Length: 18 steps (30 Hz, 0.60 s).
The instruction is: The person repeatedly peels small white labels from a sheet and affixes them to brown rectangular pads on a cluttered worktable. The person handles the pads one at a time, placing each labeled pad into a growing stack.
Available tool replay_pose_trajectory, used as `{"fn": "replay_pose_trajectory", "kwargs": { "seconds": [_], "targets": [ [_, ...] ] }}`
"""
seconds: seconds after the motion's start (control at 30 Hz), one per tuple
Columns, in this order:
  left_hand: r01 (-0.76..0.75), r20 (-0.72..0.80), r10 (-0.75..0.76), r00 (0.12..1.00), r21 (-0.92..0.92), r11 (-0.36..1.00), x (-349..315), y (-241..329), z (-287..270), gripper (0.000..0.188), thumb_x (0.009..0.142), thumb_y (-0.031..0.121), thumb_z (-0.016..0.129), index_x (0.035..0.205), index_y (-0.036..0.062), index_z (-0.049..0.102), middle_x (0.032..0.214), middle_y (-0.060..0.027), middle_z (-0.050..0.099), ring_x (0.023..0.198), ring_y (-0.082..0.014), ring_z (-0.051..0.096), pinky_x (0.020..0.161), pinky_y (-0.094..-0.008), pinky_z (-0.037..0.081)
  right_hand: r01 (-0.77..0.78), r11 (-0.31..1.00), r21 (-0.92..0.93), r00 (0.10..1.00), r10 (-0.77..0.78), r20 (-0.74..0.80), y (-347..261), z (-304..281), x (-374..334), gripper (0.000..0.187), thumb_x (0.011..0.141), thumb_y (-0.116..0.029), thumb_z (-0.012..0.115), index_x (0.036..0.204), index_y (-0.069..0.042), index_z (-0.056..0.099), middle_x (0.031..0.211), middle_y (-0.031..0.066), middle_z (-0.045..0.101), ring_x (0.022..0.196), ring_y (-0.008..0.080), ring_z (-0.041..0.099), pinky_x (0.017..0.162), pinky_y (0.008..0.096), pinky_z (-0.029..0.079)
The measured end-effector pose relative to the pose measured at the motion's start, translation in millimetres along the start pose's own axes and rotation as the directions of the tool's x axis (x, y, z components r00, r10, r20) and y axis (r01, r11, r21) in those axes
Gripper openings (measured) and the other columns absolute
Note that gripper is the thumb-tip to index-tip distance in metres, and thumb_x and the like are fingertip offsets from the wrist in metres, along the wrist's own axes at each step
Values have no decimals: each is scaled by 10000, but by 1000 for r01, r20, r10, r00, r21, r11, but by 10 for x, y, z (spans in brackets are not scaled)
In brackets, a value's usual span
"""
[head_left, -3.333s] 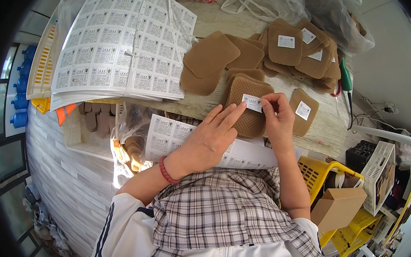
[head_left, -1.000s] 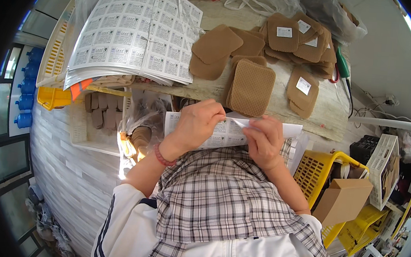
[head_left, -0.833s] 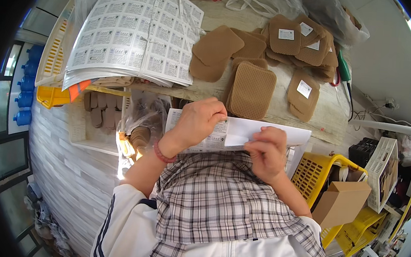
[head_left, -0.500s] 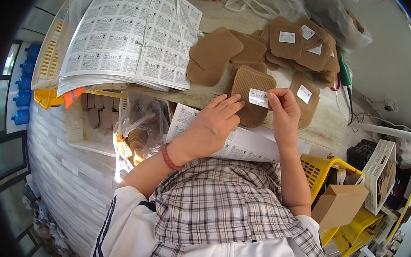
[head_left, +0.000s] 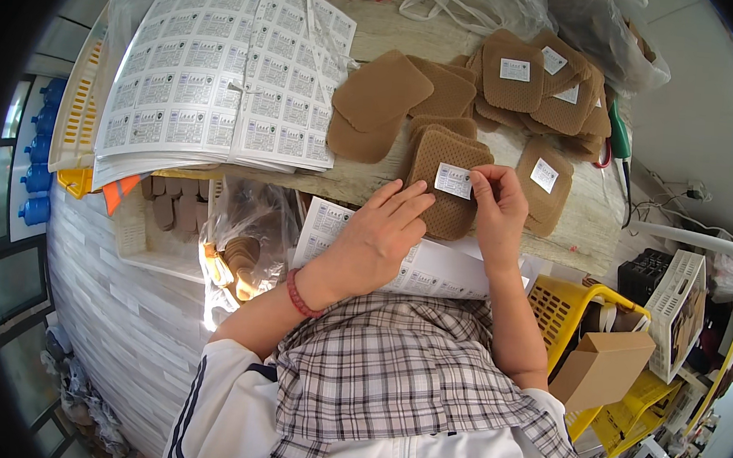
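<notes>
A stack of brown textured pads with rounded corners (head_left: pixel 443 151) lies at the table's front edge. On the top pad is a white printed label (head_left: pixel 453 181). The thumb and forefinger of my right hand (head_left: pixel 503 212) pinch the label's right end. My left hand (head_left: pixel 380 237) rests its outstretched fingertips on the pad's left side, close to the label. Below my left hand, a printed label sheet (head_left: pixel 422 268) lies partly covered by it and my forearm. To the right is another brown pad with a label (head_left: pixel 544 191).
A thick tied pile of label sheets (head_left: pixel 198 69) covers the table's left. Plain brown pads (head_left: pixel 381 101) lie beyond my hands, with labelled pads (head_left: pixel 512 90) heaped at the far right. Nearby are plastic bags (head_left: pixel 479 5), a green-handled tool (head_left: pixel 619 133) and a yellow basket (head_left: pixel 562 309).
The label has shifted slightly left on the top pad, with my right fingers still at its right end. My left hand keeps nearly the same place.
</notes>
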<state>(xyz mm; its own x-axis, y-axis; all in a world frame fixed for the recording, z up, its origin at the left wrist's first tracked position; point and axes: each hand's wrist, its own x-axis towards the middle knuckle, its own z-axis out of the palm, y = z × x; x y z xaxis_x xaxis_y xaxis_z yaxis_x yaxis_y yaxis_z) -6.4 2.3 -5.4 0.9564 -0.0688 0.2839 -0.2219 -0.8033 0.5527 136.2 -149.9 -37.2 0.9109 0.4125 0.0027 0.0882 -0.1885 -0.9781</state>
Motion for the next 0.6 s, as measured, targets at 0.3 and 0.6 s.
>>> {"fn": "replay_pose_trajectory", "kwargs": {
  "seconds": [0.3, 0.6],
  "targets": [
    [30, 18, -29, 999, -35, 999, 45, 30, -45, 45, 853, 22, 599, 818, -6, 605, 1474, -231, 484, 1353, -368, 490, 1133, -556, 370, 51, 996, -73, 997, -55, -50, -3, 38, -16, 77, 967, -75, 680, 990, -6, 655, 837, 13, 667, 753, 76, 565, 701, 243, 489],
    [-22, 53, 17, 998, 99, 995, 39, 36, -17, 57, 831, 35, 578, 862, -2, 609, 1406, -243, 545, 1353, -374, 485, 1147, -594, 313, 125, 978, -166, 988, -138, -71, 12, 88, -46, 74, 961, -72, 689, 982, -12, 653, 854, 20, 659, 745, 89, 579, 685, 242, 491]
  ]
}}
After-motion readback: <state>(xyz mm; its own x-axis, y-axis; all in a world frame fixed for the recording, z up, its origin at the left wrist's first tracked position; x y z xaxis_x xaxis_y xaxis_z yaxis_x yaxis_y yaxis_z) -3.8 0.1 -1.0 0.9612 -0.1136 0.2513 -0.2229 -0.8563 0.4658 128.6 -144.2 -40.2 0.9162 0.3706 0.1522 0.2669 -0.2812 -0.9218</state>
